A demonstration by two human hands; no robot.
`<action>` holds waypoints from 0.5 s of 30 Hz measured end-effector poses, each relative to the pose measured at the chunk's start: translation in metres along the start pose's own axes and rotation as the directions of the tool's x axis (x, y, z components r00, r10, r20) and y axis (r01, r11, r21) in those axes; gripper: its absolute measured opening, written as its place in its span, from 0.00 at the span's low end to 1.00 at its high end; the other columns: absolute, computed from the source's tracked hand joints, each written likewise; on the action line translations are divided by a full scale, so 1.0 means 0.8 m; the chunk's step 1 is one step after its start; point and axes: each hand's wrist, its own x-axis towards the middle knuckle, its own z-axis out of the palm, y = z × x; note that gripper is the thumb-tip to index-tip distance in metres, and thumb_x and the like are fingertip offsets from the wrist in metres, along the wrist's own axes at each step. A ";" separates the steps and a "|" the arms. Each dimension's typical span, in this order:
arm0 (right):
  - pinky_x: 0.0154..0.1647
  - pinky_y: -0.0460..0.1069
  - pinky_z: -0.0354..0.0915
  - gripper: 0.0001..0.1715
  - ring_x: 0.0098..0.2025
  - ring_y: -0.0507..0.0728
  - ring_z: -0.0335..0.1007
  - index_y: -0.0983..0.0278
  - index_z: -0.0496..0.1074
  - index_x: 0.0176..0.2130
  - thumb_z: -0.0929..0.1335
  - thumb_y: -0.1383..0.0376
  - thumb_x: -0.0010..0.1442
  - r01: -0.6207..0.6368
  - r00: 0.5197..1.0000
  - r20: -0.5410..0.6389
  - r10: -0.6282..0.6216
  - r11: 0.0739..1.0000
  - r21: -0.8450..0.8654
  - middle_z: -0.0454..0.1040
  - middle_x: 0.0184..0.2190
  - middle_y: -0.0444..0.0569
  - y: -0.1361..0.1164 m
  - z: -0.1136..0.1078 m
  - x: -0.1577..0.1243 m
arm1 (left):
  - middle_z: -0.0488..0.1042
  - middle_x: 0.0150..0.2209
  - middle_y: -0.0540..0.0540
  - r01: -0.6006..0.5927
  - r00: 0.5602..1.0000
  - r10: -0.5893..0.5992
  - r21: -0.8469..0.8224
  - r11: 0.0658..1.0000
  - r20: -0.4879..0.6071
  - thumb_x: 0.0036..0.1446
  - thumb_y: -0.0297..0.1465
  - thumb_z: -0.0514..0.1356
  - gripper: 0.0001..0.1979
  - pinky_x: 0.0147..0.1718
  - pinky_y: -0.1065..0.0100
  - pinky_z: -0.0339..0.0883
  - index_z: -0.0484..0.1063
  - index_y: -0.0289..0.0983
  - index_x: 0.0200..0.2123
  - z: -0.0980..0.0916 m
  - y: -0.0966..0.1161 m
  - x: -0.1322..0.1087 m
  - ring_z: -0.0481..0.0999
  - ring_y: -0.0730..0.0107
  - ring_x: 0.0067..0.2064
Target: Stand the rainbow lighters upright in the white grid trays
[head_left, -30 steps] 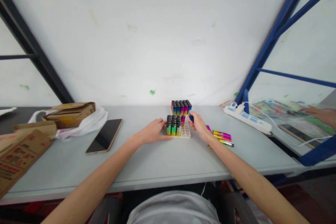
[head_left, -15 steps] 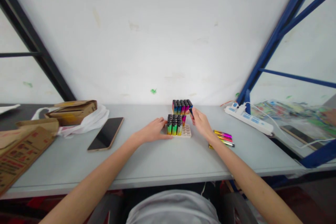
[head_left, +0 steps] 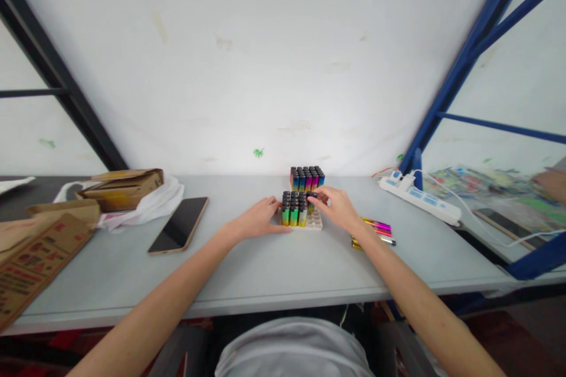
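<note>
A white tray with round holes (head_left: 315, 221) lies on the table in front of me. Several lighters with green-to-yellow bodies (head_left: 293, 215) and black tops stand upright in its left part; holes show at its right front. My left hand (head_left: 260, 217) holds the tray's left end, its thumb along the front edge and its fingers by the left side. Over the tray's back right part, my right hand (head_left: 335, 206) pinches a lighter (head_left: 312, 195) by its black top. Fingers and neighbouring lighters partly hide its body, so how deep it sits is unclear.
Behind stands a second block of upright lighters (head_left: 307, 178) in blue, purple and pink. Loose shiny lighters (head_left: 375, 230) lie beside my right forearm. A phone (head_left: 179, 225), cardboard boxes (head_left: 48, 247) and a plastic bag (head_left: 165, 200) are at left, a power strip (head_left: 420, 199) at right.
My right hand has moved left and slightly down with the lighter, from beside the rear block to over the front tray. My left hand has stayed at the tray.
</note>
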 end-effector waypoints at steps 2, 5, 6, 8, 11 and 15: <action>0.41 0.52 0.67 0.21 0.33 0.58 0.73 0.60 0.79 0.40 0.70 0.46 0.69 -0.025 1.000 0.014 0.025 0.999 0.031 0.81 0.34 0.50 0.001 0.000 0.000 | 0.75 0.46 0.38 -0.005 1.000 0.005 0.001 1.000 0.011 0.57 0.62 0.62 0.34 0.52 0.53 0.71 0.76 0.36 0.47 0.001 -0.001 0.001 0.76 0.47 0.49; 0.39 0.51 0.66 0.21 0.32 0.58 0.73 0.60 0.80 0.39 0.69 0.47 0.70 -0.031 0.997 0.075 0.027 0.998 0.046 0.82 0.34 0.50 0.002 -0.004 0.000 | 0.75 0.46 0.37 -0.007 1.000 0.007 -0.001 1.000 0.009 0.57 0.61 0.63 0.34 0.52 0.53 0.71 0.76 0.36 0.47 0.002 -0.003 0.001 0.76 0.46 0.49; 0.39 0.51 0.66 0.21 0.32 0.58 0.72 0.60 0.80 0.39 0.69 0.47 0.70 -0.025 0.995 0.100 0.020 0.999 0.048 0.82 0.34 0.50 0.003 -0.007 0.001 | 0.75 0.46 0.38 -0.006 1.000 0.006 -0.003 1.000 0.003 0.57 0.62 0.63 0.33 0.52 0.53 0.71 0.76 0.37 0.47 0.003 -0.003 0.001 0.76 0.46 0.49; 0.39 0.51 0.65 0.22 0.32 0.58 0.72 0.60 0.81 0.40 0.69 0.47 0.70 -0.010 0.990 0.144 0.002 0.998 0.055 0.83 0.34 0.50 0.004 -0.013 0.001 | 0.76 0.46 0.38 -0.007 1.000 0.007 -0.010 1.000 -0.007 0.56 0.62 0.63 0.33 0.52 0.53 0.71 0.77 0.38 0.46 0.002 -0.003 0.001 0.76 0.46 0.50; 0.37 0.50 0.64 0.23 0.31 0.58 0.71 0.60 0.82 0.41 0.69 0.46 0.70 0.003 0.981 0.194 -0.016 0.998 0.069 0.83 0.35 0.50 0.006 -0.018 0.001 | 0.76 0.47 0.38 -0.014 1.000 0.014 -0.019 1.000 -0.006 0.56 0.62 0.63 0.33 0.53 0.52 0.71 0.77 0.37 0.47 0.002 -0.001 0.001 0.76 0.45 0.50; 0.31 0.48 0.56 0.22 0.25 0.55 0.64 0.60 0.80 0.31 0.71 0.48 0.68 -0.043 0.990 0.132 0.052 0.996 -0.073 0.77 0.26 0.46 0.011 -0.010 0.000 | 0.75 0.48 0.36 -0.010 1.000 0.010 -0.001 1.000 0.017 0.57 0.61 0.63 0.34 0.55 0.51 0.70 0.76 0.36 0.48 0.001 -0.001 0.001 0.76 0.44 0.52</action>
